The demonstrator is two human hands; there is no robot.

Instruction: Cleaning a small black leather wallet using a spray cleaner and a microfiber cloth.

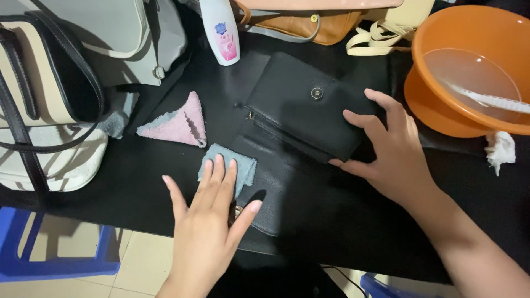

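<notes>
Black table [342,232] over a tiled floor, bags crowded along the far edge. Black purse [298,132] lies opened flat, flap toward the person, long axis running diagonally from far-right to near-left. Right hand [386,149] rests on its right end, fingers spread flat, gripping nothing. Left hand [207,221] lies flat with fingers extended, fingertips pressing a small blue cloth [238,165] just left of the flap. Pink cloth [176,124] sits beyond those fingertips. Orange basin [436,105] lies beyond the right fingers.
</notes>
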